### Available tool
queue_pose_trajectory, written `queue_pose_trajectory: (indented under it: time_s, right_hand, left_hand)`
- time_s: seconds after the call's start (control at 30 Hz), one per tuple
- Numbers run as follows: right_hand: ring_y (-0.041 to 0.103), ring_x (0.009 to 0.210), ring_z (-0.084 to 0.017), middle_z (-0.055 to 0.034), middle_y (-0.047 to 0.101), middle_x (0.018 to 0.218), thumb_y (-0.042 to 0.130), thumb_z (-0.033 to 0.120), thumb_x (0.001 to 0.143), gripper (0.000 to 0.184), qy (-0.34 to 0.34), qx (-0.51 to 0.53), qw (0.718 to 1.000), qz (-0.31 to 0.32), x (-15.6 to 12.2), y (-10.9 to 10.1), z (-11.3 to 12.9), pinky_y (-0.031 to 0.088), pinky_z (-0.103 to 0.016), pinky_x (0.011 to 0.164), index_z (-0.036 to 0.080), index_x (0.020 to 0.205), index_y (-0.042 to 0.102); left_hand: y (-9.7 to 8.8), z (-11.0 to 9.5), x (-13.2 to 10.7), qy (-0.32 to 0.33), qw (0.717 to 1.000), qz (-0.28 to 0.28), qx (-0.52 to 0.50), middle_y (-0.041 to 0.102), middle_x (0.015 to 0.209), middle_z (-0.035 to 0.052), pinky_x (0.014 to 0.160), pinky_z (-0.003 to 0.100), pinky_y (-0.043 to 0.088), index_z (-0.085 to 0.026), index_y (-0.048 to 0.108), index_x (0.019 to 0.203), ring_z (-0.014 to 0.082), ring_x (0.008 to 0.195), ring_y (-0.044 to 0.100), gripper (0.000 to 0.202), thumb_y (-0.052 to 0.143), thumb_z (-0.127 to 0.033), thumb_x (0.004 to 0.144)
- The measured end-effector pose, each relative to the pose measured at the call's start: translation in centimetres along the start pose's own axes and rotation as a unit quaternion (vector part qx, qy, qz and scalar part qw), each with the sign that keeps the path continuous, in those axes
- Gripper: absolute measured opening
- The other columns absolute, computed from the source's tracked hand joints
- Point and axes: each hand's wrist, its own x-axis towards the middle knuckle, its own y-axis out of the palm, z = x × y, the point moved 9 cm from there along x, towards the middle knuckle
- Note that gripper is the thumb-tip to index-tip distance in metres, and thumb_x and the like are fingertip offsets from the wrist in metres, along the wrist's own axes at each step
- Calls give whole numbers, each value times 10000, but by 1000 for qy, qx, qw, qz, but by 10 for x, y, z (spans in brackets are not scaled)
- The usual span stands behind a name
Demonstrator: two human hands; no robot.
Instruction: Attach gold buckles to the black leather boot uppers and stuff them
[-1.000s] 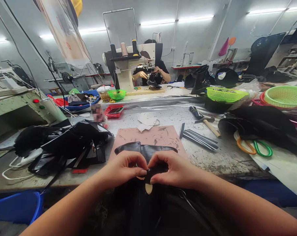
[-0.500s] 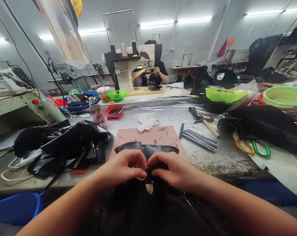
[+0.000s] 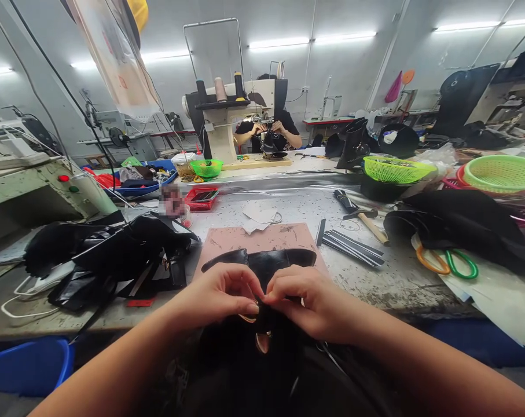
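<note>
Close together in the middle, my two hands work over a black leather piece (image 3: 262, 263). Its far edge lies on a pinkish board (image 3: 227, 236). My left hand (image 3: 230, 292) is closed in a pinch, with a curved gold-coloured metal piece (image 3: 248, 318) showing beneath its thumb. My right hand (image 3: 309, 298) has thumb and forefinger pressed together at the black leather, its fingertips touching those of my left hand. Just below hangs a gold-coloured metal tip (image 3: 263, 343). Black material around the fingertips hides exactly what is gripped.
Black leather parts (image 3: 132, 246) are heaped on the left. To the right lie a hammer (image 3: 373, 227), dark strips (image 3: 353, 246) and orange and green loop handles (image 3: 462, 264). Beyond the bench, a co-worker sits behind a sewing machine (image 3: 227, 127). A green basket (image 3: 396, 169) stands at back right.
My right hand's fingers have closed into a tighter pinch against my left fingertips. The gold-coloured tip hangs slightly lower, and the leather's position has shifted a little.
</note>
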Motion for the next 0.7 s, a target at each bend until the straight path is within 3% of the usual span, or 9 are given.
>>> queue_pose_trajectory:
  time_s: [0.07, 0.2, 0.43, 0.57, 0.7]
  right_hand:
    - [583, 695, -137, -34, 655, 752, 517, 80, 774, 125, -8, -5, 1000, -12, -1, -2, 0, 428, -265, 675, 167, 744, 602]
    - [558, 678, -133, -8, 630, 755, 539, 82, 732, 120, 40, -1, 997, -59, -8, -9, -9, 418, -258, 648, 185, 791, 555]
    - [550, 748, -154, -19, 644, 820, 608, 93, 669, 219, 18, -33, 999, -33, -8, -7, -1, 424, -272, 671, 179, 867, 578]
    - [565, 731, -139, -29, 645, 780, 594, 114, 755, 61, -50, -13, 998, -37, -6, -8, 8, 418, -283, 693, 173, 769, 590]
    - [563, 703, -120, -18, 640, 759, 585, 78, 755, 113, -59, -4, 998, -14, -6, -5, 10, 404, -270, 682, 164, 685, 568]
  left_hand:
    - [-1, 0, 0, 5, 1000, -8, -6, 610, 605, -37, 526, 173, 392, -132, 612, 727, 75, 563, 542, 143, 701, -178, 626]
    - [-1, 0, 0, 5, 1000, -17, -10, 616, 620, -32, 577, 204, 442, -134, 622, 684, 90, 589, 563, 102, 700, -176, 633]
    - [2, -3, 0, 16, 999, -3, -48, 589, 590, -43, 516, 166, 399, -133, 611, 696, 66, 547, 516, 142, 719, -197, 631]
    - [2, -2, -1, 25, 999, -2, -44, 611, 617, -23, 521, 172, 401, -133, 636, 715, 81, 571, 531, 152, 723, -218, 623]
    - [6, -3, -2, 21, 1000, 12, 5, 628, 650, -11, 568, 191, 426, -136, 666, 727, 94, 607, 542, 115, 692, -208, 642]
